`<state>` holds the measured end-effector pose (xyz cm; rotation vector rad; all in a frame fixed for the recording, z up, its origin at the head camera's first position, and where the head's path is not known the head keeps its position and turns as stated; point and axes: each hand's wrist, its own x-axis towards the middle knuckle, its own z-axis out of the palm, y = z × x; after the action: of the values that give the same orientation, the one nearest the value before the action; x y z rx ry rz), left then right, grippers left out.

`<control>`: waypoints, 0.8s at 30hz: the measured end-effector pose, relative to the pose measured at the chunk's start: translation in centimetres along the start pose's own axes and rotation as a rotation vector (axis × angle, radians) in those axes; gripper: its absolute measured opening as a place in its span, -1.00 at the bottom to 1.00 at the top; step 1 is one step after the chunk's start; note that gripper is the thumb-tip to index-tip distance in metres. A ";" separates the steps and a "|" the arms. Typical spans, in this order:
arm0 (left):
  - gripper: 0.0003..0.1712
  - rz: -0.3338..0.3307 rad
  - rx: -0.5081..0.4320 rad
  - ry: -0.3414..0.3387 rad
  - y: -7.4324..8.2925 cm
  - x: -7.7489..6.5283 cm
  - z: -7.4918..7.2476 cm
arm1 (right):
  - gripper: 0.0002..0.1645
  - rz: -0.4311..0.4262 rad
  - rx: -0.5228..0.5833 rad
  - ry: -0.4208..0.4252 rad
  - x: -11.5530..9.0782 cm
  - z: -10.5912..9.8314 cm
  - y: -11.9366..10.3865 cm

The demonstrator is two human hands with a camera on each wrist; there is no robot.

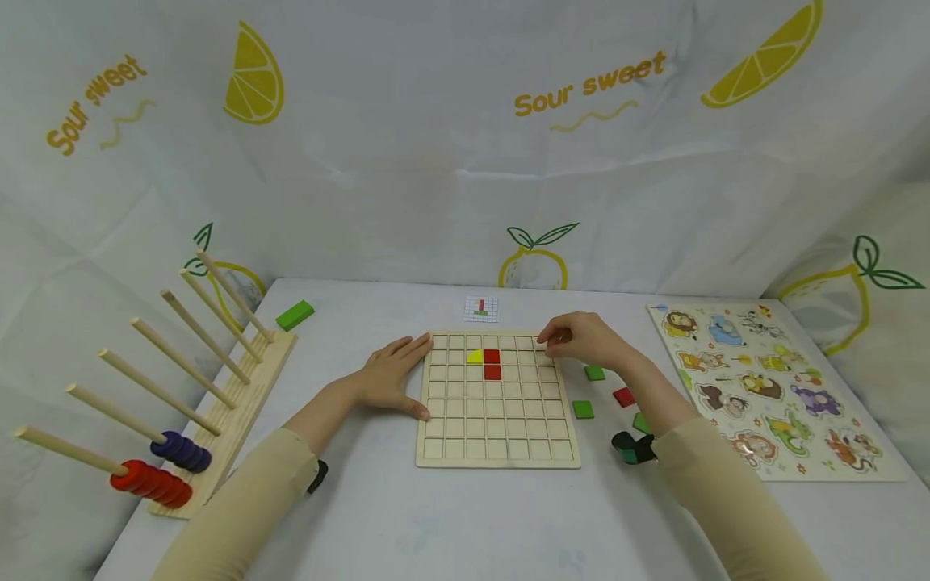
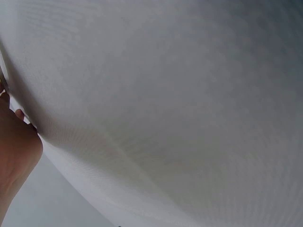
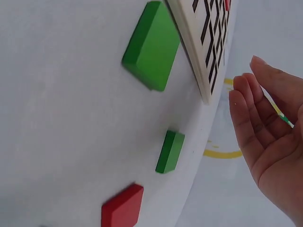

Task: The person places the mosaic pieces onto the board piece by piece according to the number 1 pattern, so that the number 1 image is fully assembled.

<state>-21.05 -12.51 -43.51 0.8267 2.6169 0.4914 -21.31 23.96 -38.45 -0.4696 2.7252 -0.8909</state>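
Observation:
A wooden grid board (image 1: 454, 407) lies flat on the table between the two hands. My left hand (image 1: 385, 378) rests with fingers spread at its left edge, thumb lower down the same side. Over the far right corner of the board hovers my right hand (image 1: 590, 339), its fingers loosely bent. The right wrist view shows nothing between those fingers (image 3: 244, 113). Set in the grid are an upper red square tile (image 1: 492, 355), a lower red tile (image 1: 492, 372) and a yellow piece (image 1: 475, 357) beside the upper one. Pale fabric fills most of the left wrist view.
Right of the board lie green tiles (image 1: 583, 409) and a red tile (image 1: 623, 396). A small pattern card (image 1: 481, 308) sits behind it. At left stands a peg abacus (image 1: 250, 403) near a green block (image 1: 295, 315); an animal puzzle board (image 1: 792, 452) is at right.

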 end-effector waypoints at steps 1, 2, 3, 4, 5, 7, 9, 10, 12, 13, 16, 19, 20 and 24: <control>0.43 -0.004 0.001 -0.002 0.0 0.0 0.0 | -0.79 0.004 -0.002 -0.001 -0.2 -0.2 0.3; 0.43 -0.006 0.003 -0.003 0.0 0.0 0.0 | -0.78 0.008 -0.002 -0.003 -0.4 -0.4 0.6; 0.43 -0.008 0.004 -0.003 0.1 0.0 0.0 | -0.78 0.012 -0.002 -0.007 -0.6 -0.6 1.0; 0.43 -0.009 0.006 -0.002 0.1 0.0 0.0 | -0.78 0.016 -0.002 -0.009 -0.8 -0.8 1.3; 0.43 -0.010 0.009 -0.001 0.2 0.0 0.0 | -0.78 0.017 -0.003 -0.014 -1.1 -1.0 1.7; 0.43 -0.009 0.013 0.001 0.2 0.0 0.0 | -0.78 0.019 -0.004 -0.023 -1.7 -1.5 2.2; 0.43 -0.007 0.014 0.003 0.2 0.0 0.0 | -0.78 0.021 -0.006 -0.034 -2.2 -2.0 2.9; 0.43 -0.007 0.014 0.003 0.1 0.1 0.1 | -0.78 0.024 -0.006 -0.038 -2.5 -2.2 3.2; 0.43 -0.009 0.012 0.001 0.1 0.1 0.1 | -0.78 0.035 -0.005 -0.051 -3.0 -2.5 3.7; 0.43 -0.010 0.012 0.000 0.1 0.1 0.1 | -0.78 0.040 0.000 -0.058 -3.3 -2.6 4.0; 0.43 -0.012 0.014 -0.004 0.1 0.1 0.1 | -0.77 0.059 0.023 -0.093 -4.1 -3.0 4.7; 0.42 -0.013 0.021 -0.005 0.1 0.1 0.1 | -0.75 0.078 0.052 -0.133 -4.9 -3.2 5.3; 0.42 -0.013 0.023 -0.006 0.1 0.1 0.1 | -0.74 0.086 0.058 -0.143 -5.1 -3.3 5.4; 0.42 -0.014 0.029 -0.004 0.2 0.1 0.1 | -0.73 0.102 0.057 -0.168 -5.9 -3.5 6.1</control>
<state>-21.01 -12.31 -43.51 0.8175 2.6301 0.4480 -18.36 32.65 -38.70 -0.3722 2.5398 -0.8593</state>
